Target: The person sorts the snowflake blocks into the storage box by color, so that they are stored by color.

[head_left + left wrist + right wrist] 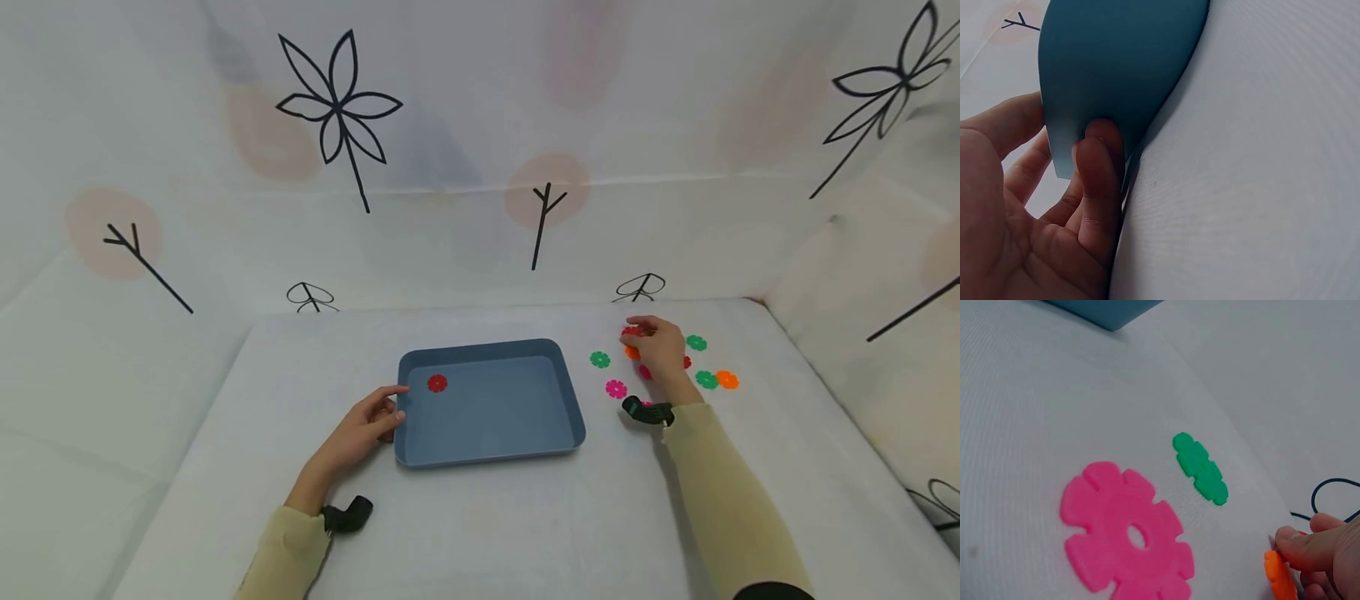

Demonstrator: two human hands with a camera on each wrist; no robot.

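Observation:
My left hand [366, 427] holds the left side of a blue-grey rectangular tray [491, 460], its forefinger at the rim. In the left wrist view, curled fingers [1099, 169] lie against the tray's outer wall. One red flower-shaped plastic disc [437, 383] lies in the tray's upper left. Over the group of discs at the right, my right hand [662, 350] pinches another red flower-shaped disc [630, 331] between thumb and fingers. An orange disc [1279, 575] shows just under that hand, which partly covers several other discs.
Around the right hand lie green discs [600, 359], a pink disc [617, 389] and an orange disc [727, 380] on the white cloth [480, 533]. A patterned cloth wall [450, 242] rises behind the table. Each wrist wears a black camera [348, 515].

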